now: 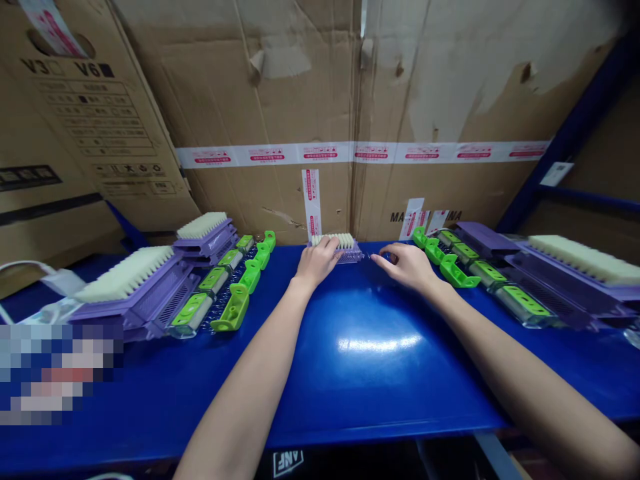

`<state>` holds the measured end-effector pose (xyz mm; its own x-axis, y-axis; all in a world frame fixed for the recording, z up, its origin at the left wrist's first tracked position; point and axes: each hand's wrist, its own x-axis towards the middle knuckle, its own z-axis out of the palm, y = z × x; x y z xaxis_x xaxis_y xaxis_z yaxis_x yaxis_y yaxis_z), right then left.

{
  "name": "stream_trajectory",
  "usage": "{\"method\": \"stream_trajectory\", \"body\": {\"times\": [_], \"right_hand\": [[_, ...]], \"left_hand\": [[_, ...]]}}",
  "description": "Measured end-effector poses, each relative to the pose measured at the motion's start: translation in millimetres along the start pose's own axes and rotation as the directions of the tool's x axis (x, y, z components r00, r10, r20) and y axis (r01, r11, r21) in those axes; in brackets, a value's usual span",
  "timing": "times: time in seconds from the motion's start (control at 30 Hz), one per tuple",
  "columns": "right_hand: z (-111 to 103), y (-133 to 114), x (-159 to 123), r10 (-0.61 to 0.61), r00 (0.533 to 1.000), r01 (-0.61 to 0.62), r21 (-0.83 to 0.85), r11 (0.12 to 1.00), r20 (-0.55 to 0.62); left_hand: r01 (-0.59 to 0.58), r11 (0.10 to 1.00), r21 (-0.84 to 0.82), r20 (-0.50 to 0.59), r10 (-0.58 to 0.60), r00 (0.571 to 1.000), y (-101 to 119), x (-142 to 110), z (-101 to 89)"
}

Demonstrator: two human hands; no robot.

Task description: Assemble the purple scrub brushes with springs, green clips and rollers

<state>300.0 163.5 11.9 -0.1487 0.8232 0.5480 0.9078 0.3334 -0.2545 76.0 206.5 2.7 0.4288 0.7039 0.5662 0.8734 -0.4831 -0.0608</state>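
Torn brown cardboard wall [260, 193], upper frame, white tape [280, 157] across it; it bounds the back of the glossy blue tabletop [370, 400]. Table's front edge runs along the lower frame; wide room between hands and that edge, flanked by the forearms. Upper left: printed carton [90, 127], flat-sided. Blue metal post [565, 127], upper right.

Left of frame: ribbed plastic purple parts [150, 297] topped with toothed cream blocks [127, 270]; more purple housings [530, 273] at right. Beside each group, a row of clear-sided boxes with green tops, then bright green brackets [235, 307], holed, smooth plastic.

Right hand [406, 265], just right of centre: thumb and index tips apart, near the purple piece, left of the right-hand brackets. Left hand [319, 259]: fingers bent over the piece's top; can't tell if clamped or just resting.

Purple piece [351, 255]: mid-frame, near the cardboard's foot, grooved cream side up, slatted side facing the person, long axis left to right.
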Motion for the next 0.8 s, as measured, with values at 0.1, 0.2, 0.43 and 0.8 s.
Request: {"method": "stream_trajectory", "body": {"times": [0.1, 0.2, 0.43, 0.8], "right_hand": [[2.6, 8.0, 1.7, 0.012, 1.0, -0.014, -0.086, 0.996, -0.023], [5.4, 14.4, 2.4, 0.052, 0.996, -0.061, -0.129, 0.99, -0.077], [10.2, 17.4, 0.6, 0.075, 0.982, -0.085, -0.054, 0.995, -0.175], [5.8, 8.0, 1.3, -0.188, 0.935, 0.231, 0.114, 0.966, -0.302]], "left_hand": [[-0.023, 1.0, 0.006, -0.039, 0.024, 0.999, 0.7, -0.2, 0.4], [-0.078, 0.997, 0.003, -0.057, 0.078, 0.995, 3.2, -0.2, 0.7], [-0.12, 0.991, -0.056, -0.002, 0.12, 0.993, 5.6, -0.8, 0.3], [-0.034, 0.999, -0.005, 0.132, 0.035, 0.991, 5.5, 0.4, -5.3]]}}
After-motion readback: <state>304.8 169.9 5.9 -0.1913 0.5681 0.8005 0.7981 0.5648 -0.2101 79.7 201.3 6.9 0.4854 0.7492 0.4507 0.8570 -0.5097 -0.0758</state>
